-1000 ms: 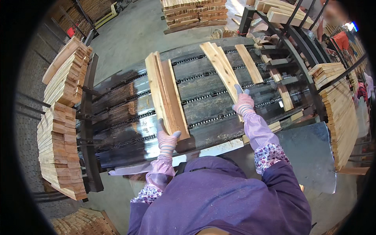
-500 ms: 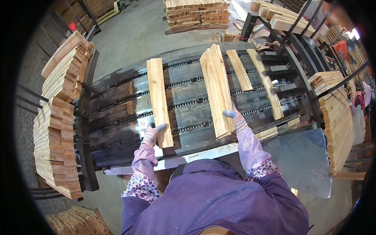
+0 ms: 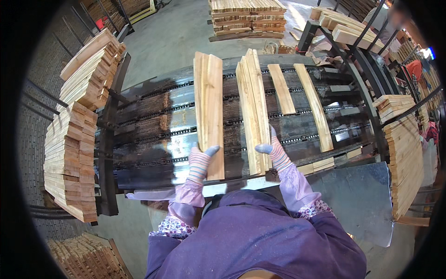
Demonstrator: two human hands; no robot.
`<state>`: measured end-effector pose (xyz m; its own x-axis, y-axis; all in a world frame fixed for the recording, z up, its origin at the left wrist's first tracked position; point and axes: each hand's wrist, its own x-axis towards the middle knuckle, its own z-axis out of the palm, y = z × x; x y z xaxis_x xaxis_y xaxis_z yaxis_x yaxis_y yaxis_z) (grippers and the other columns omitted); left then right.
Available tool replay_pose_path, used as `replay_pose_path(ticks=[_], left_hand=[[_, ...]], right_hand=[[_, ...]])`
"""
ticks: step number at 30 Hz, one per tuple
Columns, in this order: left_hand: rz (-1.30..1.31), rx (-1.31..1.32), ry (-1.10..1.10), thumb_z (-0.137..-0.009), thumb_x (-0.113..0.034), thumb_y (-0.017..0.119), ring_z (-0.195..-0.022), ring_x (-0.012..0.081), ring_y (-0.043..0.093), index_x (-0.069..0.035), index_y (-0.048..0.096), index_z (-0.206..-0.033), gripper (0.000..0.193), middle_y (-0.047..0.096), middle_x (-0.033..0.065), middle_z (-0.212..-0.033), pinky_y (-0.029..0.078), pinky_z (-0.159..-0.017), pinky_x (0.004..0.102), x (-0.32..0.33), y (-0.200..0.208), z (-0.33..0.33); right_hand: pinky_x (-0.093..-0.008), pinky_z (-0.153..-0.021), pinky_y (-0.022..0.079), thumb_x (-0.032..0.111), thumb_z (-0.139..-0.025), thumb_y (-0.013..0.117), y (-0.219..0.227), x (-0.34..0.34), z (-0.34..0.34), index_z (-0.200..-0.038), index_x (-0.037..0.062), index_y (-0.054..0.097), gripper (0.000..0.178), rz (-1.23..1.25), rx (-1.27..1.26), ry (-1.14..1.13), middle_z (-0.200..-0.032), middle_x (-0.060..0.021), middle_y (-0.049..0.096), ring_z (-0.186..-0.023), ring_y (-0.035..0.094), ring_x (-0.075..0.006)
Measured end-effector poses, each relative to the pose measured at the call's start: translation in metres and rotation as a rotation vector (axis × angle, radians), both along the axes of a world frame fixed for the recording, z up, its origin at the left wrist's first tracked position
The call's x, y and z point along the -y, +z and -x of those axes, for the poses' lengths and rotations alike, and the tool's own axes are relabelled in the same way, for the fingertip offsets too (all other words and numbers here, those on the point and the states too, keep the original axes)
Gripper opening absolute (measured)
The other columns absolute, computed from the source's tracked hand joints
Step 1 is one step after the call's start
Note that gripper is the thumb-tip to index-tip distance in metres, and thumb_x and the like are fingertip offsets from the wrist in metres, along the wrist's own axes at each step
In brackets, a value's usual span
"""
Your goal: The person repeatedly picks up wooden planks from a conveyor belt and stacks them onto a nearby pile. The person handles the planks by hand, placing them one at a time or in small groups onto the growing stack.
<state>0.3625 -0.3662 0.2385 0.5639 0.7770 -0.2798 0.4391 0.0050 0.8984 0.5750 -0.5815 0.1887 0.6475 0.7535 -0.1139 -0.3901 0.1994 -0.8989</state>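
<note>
My left hand [image 3: 200,162], in a striped glove with grey fingertips, is closed on a few long, pale wooden boards [image 3: 213,111]. They lie side by side, slightly fanned, their far ends over the chain conveyor [image 3: 153,139]. To the right, my right hand [image 3: 274,149] grips the right side of a bundle of wooden boards [image 3: 251,116] near its close end, thumb on top. A strip of dark conveyor separates the two bundles. Farther right lie a short board [image 3: 281,88] and a longer narrow board [image 3: 314,107], both untouched.
Stacked boards [image 3: 69,158] stand behind a black frame on the left. More stacked boards [image 3: 399,153] rise on the right beside a grey sheet [image 3: 353,195]. Beyond the conveyor is a timber pile [image 3: 247,21]. A person [image 3: 397,21] is at the far right.
Both hands and their boards have come closer together, the left bundle moving right. More board faces now show in my left hand. The whole view has shifted slightly.
</note>
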Motion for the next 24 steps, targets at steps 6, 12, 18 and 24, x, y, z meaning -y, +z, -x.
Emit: replay_pose_path(ticks=[6, 12, 18, 24], left_hand=[[-0.062, -0.109, -0.169, -0.086, -0.043, 0.084, -0.116, 0.0387, 0.067, 0.005, 0.046, -0.143, 0.084, 0.067, 0.0276, -0.127, 0.053, -0.101, 0.0453, 0.081, -0.033, -0.012], [0.152, 0.031, -0.274, -0.091, -0.027, 0.083, -0.127, 0.0263, 0.059, -0.005, 0.041, -0.154, 0.079, 0.063, 0.0196, -0.138, 0.049, -0.108, 0.0409, 0.092, -0.060, 0.003], [0.395, 0.131, -0.238, -0.089, -0.015, 0.082, -0.116, 0.0236, 0.066, -0.004, 0.043, -0.158, 0.080, 0.065, 0.0135, -0.137, 0.057, -0.097, 0.0400, 0.055, -0.074, 0.027], [0.756, 0.340, -0.085, -0.084, -0.010, 0.067, -0.116, 0.0277, 0.067, -0.004, 0.037, -0.157, 0.079, 0.065, 0.0142, -0.129, 0.057, -0.102, 0.0415, 0.029, -0.045, 0.050]], right_hand=[[-0.0433, -0.101, 0.054, 0.010, -0.063, 0.096, 0.020, 0.008, 0.048, -0.160, 0.0147, 0.022, 0.122, 0.421, 0.191, 0.031, -0.126, -0.0145, 0.062, -0.115, 0.064, -0.0276], [-0.0440, -0.102, 0.055, 0.000, -0.068, 0.091, 0.004, 0.021, 0.049, -0.161, 0.0142, 0.021, 0.117, 0.484, 0.116, 0.088, -0.126, -0.0181, 0.063, -0.117, 0.064, -0.0297], [-0.0407, -0.092, 0.059, 0.001, -0.068, 0.090, 0.009, 0.023, 0.048, -0.161, 0.0112, 0.030, 0.111, 0.398, 0.076, 0.079, -0.131, -0.0175, 0.063, -0.116, 0.064, -0.0268], [-0.0381, -0.086, 0.061, 0.007, -0.070, 0.090, 0.041, 0.017, 0.047, -0.163, 0.0094, 0.026, 0.113, 0.312, 0.131, 0.110, -0.128, -0.0151, 0.063, -0.105, 0.068, -0.0232]])
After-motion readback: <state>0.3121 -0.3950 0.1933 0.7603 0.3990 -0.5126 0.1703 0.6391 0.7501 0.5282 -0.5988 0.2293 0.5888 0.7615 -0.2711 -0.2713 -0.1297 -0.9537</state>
